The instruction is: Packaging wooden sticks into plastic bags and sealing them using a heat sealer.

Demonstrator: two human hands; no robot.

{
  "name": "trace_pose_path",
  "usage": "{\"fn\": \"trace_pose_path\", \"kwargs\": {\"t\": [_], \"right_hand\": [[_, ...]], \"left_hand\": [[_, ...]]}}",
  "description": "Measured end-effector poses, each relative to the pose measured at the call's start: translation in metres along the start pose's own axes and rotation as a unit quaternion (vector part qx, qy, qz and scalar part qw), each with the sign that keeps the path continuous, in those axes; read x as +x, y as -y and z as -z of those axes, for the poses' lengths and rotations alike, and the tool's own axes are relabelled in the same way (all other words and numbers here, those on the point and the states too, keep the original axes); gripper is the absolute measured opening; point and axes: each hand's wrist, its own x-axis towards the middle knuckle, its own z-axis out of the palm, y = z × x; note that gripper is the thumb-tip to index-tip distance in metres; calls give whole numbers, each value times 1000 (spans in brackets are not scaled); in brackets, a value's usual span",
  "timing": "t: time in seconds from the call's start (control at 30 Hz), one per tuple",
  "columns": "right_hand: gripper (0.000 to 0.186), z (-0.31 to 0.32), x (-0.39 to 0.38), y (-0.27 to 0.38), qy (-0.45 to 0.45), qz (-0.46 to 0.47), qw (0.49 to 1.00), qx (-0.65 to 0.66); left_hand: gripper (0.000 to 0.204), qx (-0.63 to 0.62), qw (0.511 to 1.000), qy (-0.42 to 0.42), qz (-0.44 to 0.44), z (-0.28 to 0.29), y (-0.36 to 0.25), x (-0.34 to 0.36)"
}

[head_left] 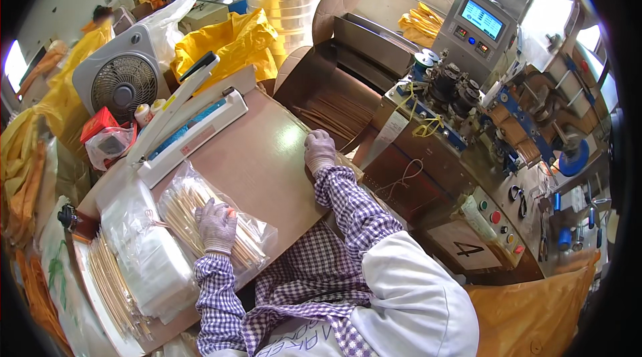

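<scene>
My left hand (217,224), in a pale knit glove, lies over a clear plastic bag of thin wooden sticks (184,208) on the brown tabletop (261,163). Its fingers are spread on the bag, and one orange-red fingertip shows. At the table's far right edge is my right hand (319,150), gloved too, with its fingers curled in. Whatever those fingers may hold is hidden. Just beyond it, more brown sticks (334,115) lie in a metal tray (374,79).
Left of the bag are a stack of clear plastic bags (144,250) and a row of loose sticks (114,283). A lever-arm bag sealer (194,133) and a grey fan (124,83) stand behind. A machine with a lit screen (481,19) rises at right.
</scene>
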Motion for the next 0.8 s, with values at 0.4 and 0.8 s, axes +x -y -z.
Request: {"fn": "trace_pose_path", "kwargs": {"t": [0.4,0.8], "right_hand": [[23,20,0,13,42,-18,998,-32],[22,-8,11,56,150,-61,986,-38]], "left_hand": [[19,-7,1000,17,17,-3,-2,-2],[13,6,998,-26,61,22,17,-29]]}}
